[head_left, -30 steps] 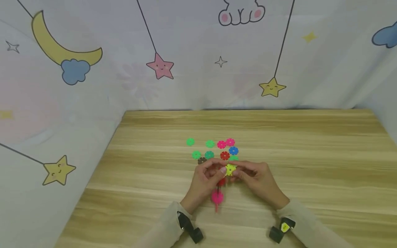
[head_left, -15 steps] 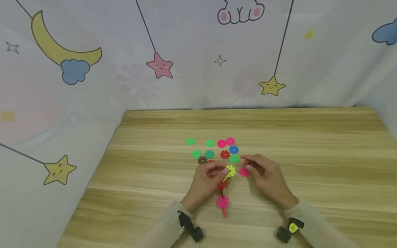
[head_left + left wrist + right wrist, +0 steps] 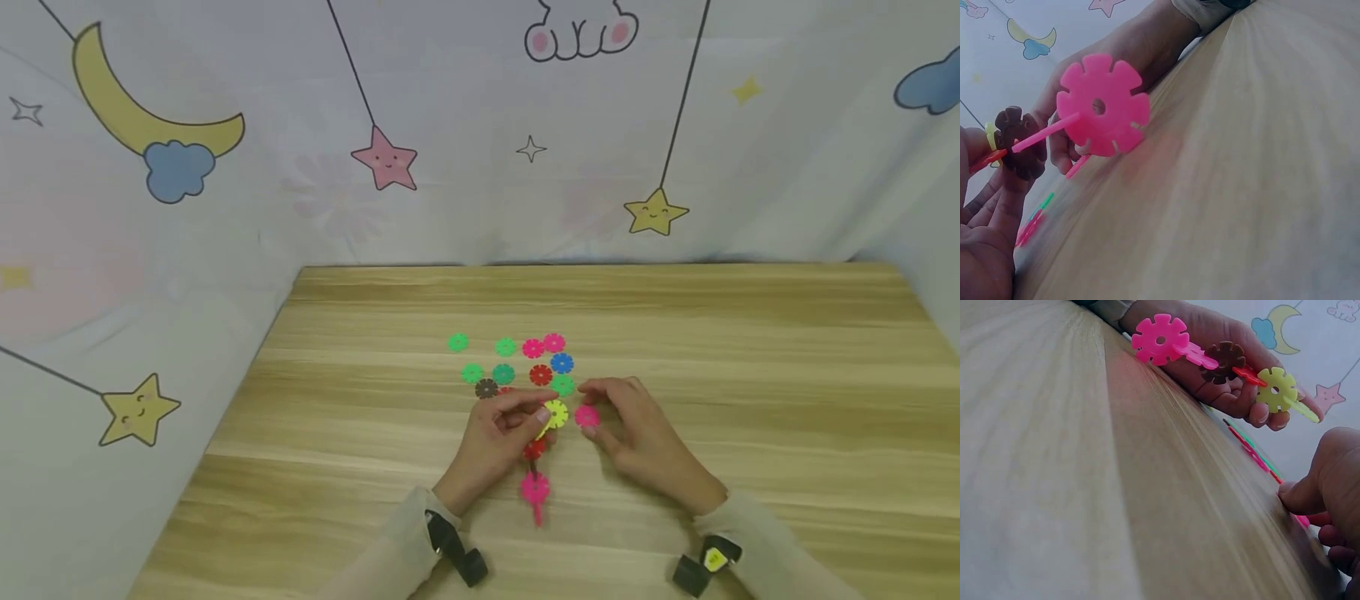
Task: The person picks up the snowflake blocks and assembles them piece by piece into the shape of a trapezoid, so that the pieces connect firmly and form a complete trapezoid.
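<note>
In the head view my left hand [image 3: 487, 446] pinches the top of a chain of slotted plastic discs. The chain runs from a yellow disc [image 3: 556, 414] and a second yellow disc [image 3: 1304, 410] through a red disc [image 3: 534, 450] and a brown disc [image 3: 1225, 361] to a pink disc [image 3: 535, 488]. At its lower end another pink disc [image 3: 538, 517] shows edge-on. To the right, my right hand [image 3: 652, 442] hovers low round a loose pink disc [image 3: 587, 416]. Thumb and index finger are apart, the thumb at the disc's near edge; other fingers are partly hidden.
Behind the hands, on the wooden table [image 3: 360, 425], lie several loose discs, among them a blue disc [image 3: 562, 363], a red disc [image 3: 540, 375], a green disc [image 3: 458, 342] and a dark brown disc [image 3: 486, 388]. A printed cloth [image 3: 465, 208] hangs at the back.
My right hand has left the yellow disc and moved right, to the loose pink disc, its thumb shifting to the near edge. The left hand keeps the chain, whose lower end has swung slightly right.
</note>
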Demonstrator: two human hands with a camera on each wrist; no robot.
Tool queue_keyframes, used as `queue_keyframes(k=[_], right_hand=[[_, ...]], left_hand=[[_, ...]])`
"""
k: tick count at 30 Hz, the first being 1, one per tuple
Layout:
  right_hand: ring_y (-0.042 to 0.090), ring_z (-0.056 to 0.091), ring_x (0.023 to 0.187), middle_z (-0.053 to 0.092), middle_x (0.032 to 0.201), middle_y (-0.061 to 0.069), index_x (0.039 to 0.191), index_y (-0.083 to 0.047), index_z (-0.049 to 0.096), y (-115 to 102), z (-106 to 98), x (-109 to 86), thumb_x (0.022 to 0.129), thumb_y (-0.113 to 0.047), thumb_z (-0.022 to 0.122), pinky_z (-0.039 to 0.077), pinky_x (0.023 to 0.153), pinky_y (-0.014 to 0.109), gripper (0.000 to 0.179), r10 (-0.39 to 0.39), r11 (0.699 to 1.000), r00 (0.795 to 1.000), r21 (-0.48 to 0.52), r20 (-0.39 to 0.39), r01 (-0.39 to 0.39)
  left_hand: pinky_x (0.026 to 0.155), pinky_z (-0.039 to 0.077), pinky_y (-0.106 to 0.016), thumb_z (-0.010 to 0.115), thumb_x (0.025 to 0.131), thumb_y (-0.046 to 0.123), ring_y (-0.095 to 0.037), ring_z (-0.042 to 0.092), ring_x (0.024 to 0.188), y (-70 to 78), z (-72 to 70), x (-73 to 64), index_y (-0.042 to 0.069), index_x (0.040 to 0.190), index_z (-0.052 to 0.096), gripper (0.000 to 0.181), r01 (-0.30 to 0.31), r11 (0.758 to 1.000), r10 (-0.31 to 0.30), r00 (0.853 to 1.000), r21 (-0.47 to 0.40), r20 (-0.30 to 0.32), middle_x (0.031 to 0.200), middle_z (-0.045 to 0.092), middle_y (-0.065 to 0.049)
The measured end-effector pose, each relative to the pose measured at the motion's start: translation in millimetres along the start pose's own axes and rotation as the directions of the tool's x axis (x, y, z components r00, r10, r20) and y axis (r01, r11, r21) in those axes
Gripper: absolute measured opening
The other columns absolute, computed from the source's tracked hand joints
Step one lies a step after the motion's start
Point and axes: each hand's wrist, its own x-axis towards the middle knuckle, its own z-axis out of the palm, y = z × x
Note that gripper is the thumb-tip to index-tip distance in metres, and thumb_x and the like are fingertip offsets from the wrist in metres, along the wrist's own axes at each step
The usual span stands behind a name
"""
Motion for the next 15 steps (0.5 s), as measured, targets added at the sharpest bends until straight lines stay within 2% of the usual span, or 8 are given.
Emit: queue_keyframes(k=[6,9,12,15], right_hand=[[0.018,0.061,0.111,0.073,0.120,0.003,0.132,-0.006,0.063,1.4,-2.4,2.7,0.087,0.001,0.083,0.052,0.096,0.033,0.050,-0.001,0.999,1.000,0.037,0.014,0.000],[0.012,0.064,0.098,0.073,0.113,0.003,0.128,-0.006,0.064,2.1,-4.8,2.8,0.088,0.005,0.082,0.056,0.084,0.025,0.045,0.025,0.991,1.000,0.131,0.005,-0.025],[0.007,0.064,0.084,0.073,0.103,0.001,0.124,-0.005,0.066,2.1,-6.7,2.9,0.089,0.005,0.082,0.056,0.070,0.019,0.040,0.073,0.968,0.997,0.239,-0.004,-0.070],[0.006,0.064,0.081,0.074,0.097,0.000,0.122,-0.005,0.069,0.8,-7.4,4.0,0.090,0.003,0.082,0.055,0.067,0.019,0.035,0.119,0.946,0.993,0.305,-0.017,-0.108]], left_hand=[[0.079,0.061,-0.020,0.072,0.104,0.016,-0.006,0.074,0.090,0.2,1.4,2.5,0.016,0.130,0.077,0.027,0.000,1.000,0.000,1.000,0.000,-0.004,0.118,0.077,-0.012],[0.080,0.062,-0.021,0.072,0.104,0.017,-0.005,0.075,0.090,0.7,2.9,3.1,0.016,0.130,0.077,0.027,0.006,1.000,-0.006,1.000,-0.004,0.005,0.118,0.076,-0.014],[0.081,0.062,-0.021,0.072,0.104,0.016,-0.005,0.076,0.089,1.8,3.4,2.5,0.014,0.131,0.077,0.027,0.010,1.000,-0.010,1.000,-0.015,0.009,0.118,0.076,-0.016],[0.080,0.062,-0.020,0.072,0.103,0.015,-0.005,0.076,0.089,2.9,2.5,1.5,0.013,0.131,0.076,0.028,0.014,1.000,-0.014,1.000,-0.023,0.005,0.117,0.075,-0.016]])
